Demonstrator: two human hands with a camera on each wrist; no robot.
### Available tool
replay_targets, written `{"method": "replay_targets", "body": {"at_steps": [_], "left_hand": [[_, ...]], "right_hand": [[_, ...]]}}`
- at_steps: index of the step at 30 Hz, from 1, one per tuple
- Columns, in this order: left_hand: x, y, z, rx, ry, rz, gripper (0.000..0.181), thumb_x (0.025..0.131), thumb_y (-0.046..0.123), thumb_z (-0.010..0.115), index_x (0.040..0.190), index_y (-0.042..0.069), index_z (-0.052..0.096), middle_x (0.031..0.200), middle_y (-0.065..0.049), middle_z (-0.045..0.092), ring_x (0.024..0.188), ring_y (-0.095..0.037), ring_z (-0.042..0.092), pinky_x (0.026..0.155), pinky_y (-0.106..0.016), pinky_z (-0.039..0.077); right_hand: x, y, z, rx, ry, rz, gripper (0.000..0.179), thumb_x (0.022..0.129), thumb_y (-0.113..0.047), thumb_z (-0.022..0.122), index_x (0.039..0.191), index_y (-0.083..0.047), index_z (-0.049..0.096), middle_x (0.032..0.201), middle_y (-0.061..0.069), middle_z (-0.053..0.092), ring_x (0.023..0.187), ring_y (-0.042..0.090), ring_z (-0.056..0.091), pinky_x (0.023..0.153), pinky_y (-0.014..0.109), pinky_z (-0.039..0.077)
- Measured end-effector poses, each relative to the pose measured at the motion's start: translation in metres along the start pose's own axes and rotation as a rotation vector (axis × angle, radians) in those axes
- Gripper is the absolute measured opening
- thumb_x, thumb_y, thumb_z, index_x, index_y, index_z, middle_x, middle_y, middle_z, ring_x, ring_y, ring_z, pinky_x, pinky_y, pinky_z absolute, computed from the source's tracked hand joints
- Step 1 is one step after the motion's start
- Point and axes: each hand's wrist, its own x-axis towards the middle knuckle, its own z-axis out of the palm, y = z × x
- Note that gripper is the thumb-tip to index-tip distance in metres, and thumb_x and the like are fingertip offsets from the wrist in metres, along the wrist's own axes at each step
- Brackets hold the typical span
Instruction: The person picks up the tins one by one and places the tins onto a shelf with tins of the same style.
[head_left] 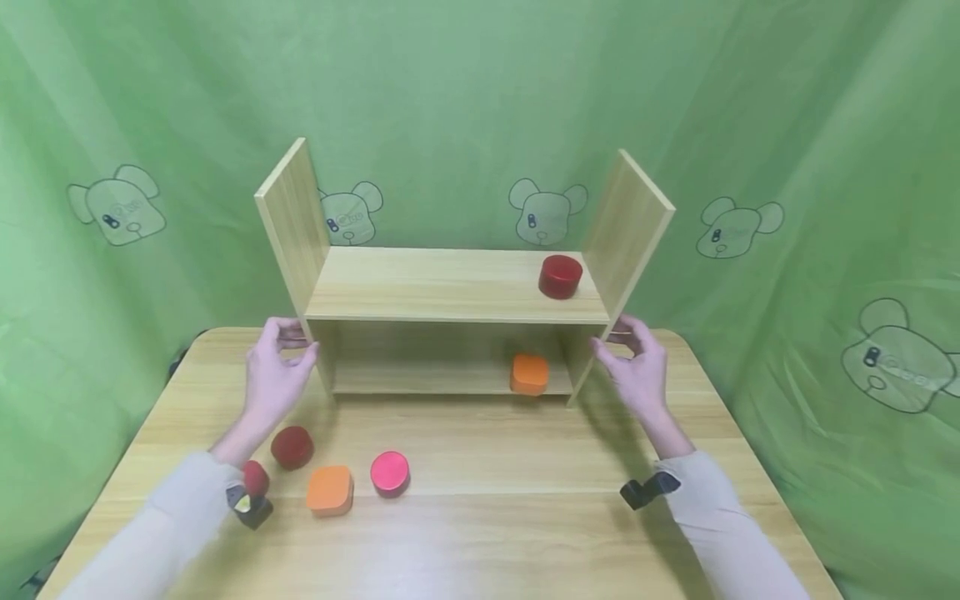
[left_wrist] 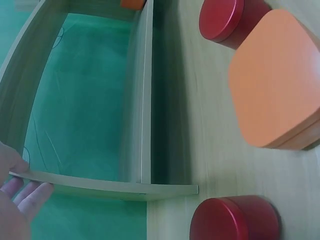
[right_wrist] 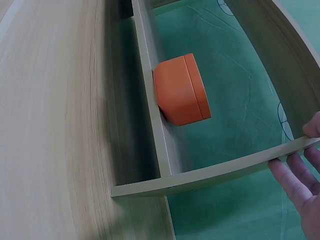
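Observation:
A light wooden two-tier shelf point(head_left: 450, 283) stands on the table between both hands. My left hand point(head_left: 276, 371) grips its left side panel, thumb in front and fingers behind; the left wrist view shows the panel edge between them. On the other side my right hand point(head_left: 637, 367) pinches the right side panel point(right_wrist: 240, 162) the same way. A dark red round tin point(head_left: 560, 277) sits at the right of the upper board. Below it, an orange rounded-square tin point(head_left: 530, 375) rests on the lower board, toward the right.
Left of centre on the wooden table point(head_left: 525, 533) lie a dark red tin point(head_left: 292, 447), an orange square tin point(head_left: 330, 490) and a pinkish-red round tin point(head_left: 390, 473). Another red tin point(head_left: 256, 478) is partly hidden by the left wrist. A green curtain point(head_left: 465, 100) hangs behind.

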Motion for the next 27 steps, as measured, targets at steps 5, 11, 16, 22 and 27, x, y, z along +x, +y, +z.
{"method": "replay_targets", "body": {"at_steps": [5,11,16,22,27], "left_hand": [[-0.007,0.004,-0.005,0.084,-0.030,0.011,0.041,0.094,0.001,0.071,0.130,-0.009,0.056,0.124,-0.030,0.070,0.107,-0.046,0.073,0.094,-0.032,0.064],[-0.025,0.009,-0.012,0.157,-0.085,0.017,0.047,0.095,0.015,0.075,0.133,-0.007,0.057,0.128,-0.029,0.068,0.116,-0.046,0.066,0.105,-0.061,0.054],[-0.043,0.012,-0.014,0.210,-0.155,0.020,0.053,0.096,0.025,0.076,0.137,-0.004,0.057,0.134,-0.026,0.065,0.122,-0.043,0.062,0.107,-0.062,0.050],[-0.062,0.015,-0.010,0.326,-0.275,0.117,0.062,0.095,0.036,0.077,0.144,0.003,0.056,0.139,-0.019,0.065,0.130,-0.040,0.058,0.112,-0.064,0.047],[-0.075,0.016,-0.002,0.400,-0.322,0.257,0.065,0.090,0.040,0.081,0.140,0.004,0.059,0.136,-0.015,0.069,0.128,-0.037,0.063,0.109,-0.061,0.052]], "right_hand": [[0.001,-0.002,0.000,0.007,0.003,0.007,0.043,0.085,0.012,0.076,0.126,0.010,0.064,0.099,-0.025,0.066,0.089,-0.003,0.066,0.065,0.012,0.060],[0.001,-0.003,0.001,0.010,0.000,0.007,0.043,0.085,0.011,0.076,0.127,0.010,0.064,0.100,-0.025,0.066,0.089,-0.004,0.066,0.066,0.012,0.060],[0.001,-0.002,0.001,0.014,-0.013,0.010,0.044,0.086,0.011,0.076,0.128,0.009,0.064,0.100,-0.025,0.066,0.089,-0.004,0.065,0.065,0.012,0.060],[0.001,-0.001,0.001,0.015,-0.025,0.016,0.044,0.086,0.011,0.076,0.129,0.008,0.063,0.101,-0.024,0.066,0.090,-0.003,0.066,0.065,0.012,0.060],[0.000,-0.002,0.000,0.012,-0.022,0.020,0.045,0.086,0.010,0.076,0.129,0.007,0.064,0.101,-0.023,0.066,0.090,-0.003,0.066,0.064,0.012,0.060]]}}
